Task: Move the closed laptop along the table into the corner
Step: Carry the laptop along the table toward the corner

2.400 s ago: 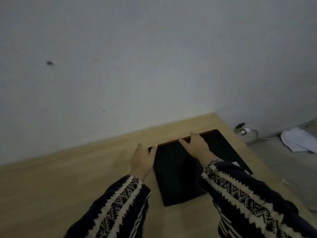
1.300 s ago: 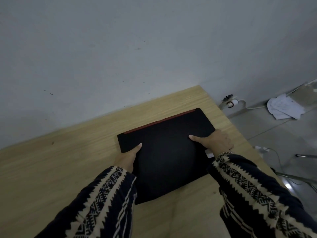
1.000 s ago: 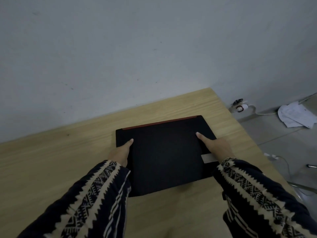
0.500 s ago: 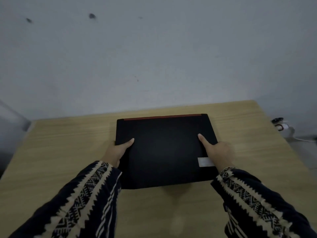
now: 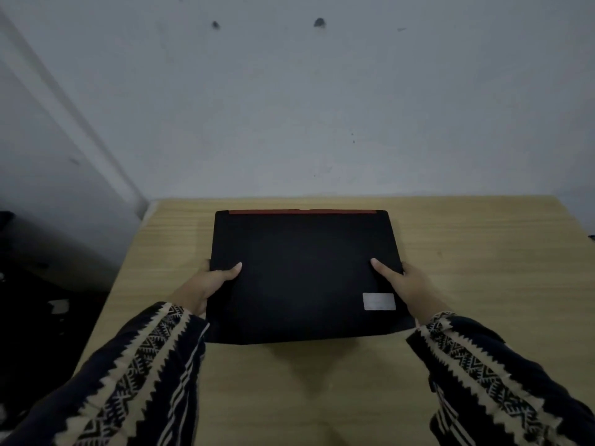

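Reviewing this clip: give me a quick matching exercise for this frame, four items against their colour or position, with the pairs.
Items:
1. laptop
2. sticker
3. left hand
4. strip

Descriptions:
A. red, along the laptop's far edge
B. black, closed, on the wooden table
C. pale, on the lid's near right corner
D. gripping the laptop's left edge

Pairs: 1-B, 2-C, 3-D, 4-A

Dim room; grey marked wall [image 5: 322, 107], wooden table [image 5: 483, 252].
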`<state>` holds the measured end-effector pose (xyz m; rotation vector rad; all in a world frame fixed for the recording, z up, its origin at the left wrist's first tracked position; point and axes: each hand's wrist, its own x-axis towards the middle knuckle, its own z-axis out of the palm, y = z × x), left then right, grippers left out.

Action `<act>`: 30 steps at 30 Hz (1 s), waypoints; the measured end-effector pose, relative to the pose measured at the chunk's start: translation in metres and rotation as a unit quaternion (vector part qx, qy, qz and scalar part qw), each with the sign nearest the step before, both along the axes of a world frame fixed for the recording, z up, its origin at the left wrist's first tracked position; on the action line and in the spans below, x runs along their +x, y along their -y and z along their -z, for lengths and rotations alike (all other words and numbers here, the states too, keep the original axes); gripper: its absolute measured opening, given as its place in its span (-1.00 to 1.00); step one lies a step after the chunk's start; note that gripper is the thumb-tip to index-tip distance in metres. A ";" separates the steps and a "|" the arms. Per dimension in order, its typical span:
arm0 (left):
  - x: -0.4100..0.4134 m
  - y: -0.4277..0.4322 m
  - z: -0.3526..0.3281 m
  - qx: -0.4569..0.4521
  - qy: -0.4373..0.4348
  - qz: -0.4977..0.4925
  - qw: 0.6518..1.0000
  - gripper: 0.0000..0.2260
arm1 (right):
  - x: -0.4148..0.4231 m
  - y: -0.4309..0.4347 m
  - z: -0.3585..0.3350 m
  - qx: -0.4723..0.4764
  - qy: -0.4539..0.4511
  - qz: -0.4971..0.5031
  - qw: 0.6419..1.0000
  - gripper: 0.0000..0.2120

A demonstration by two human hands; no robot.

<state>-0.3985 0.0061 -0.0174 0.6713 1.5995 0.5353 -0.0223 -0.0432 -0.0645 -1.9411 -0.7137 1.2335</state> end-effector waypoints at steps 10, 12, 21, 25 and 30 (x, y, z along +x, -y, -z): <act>-0.068 -0.013 -0.008 -0.033 0.023 -0.012 0.999 -0.43 | -0.077 -0.014 -0.005 0.060 0.105 0.021 0.992 -0.44; -0.073 -0.016 -0.006 -0.016 0.020 -0.010 1.000 -0.45 | -0.084 -0.017 -0.006 0.053 0.123 0.022 0.991 -0.44; -0.106 -0.044 0.009 0.039 -0.028 -0.054 0.997 -0.60 | -0.120 -0.052 0.005 0.023 0.158 0.048 0.986 -0.33; -0.128 -0.062 0.022 0.046 -0.099 -0.063 0.992 -0.49 | -0.149 -0.068 0.008 0.003 0.183 0.025 0.983 -0.34; -0.164 -0.094 0.037 0.050 -0.163 -0.076 0.982 -0.49 | -0.193 -0.091 0.022 -0.005 0.163 0.031 0.986 -0.34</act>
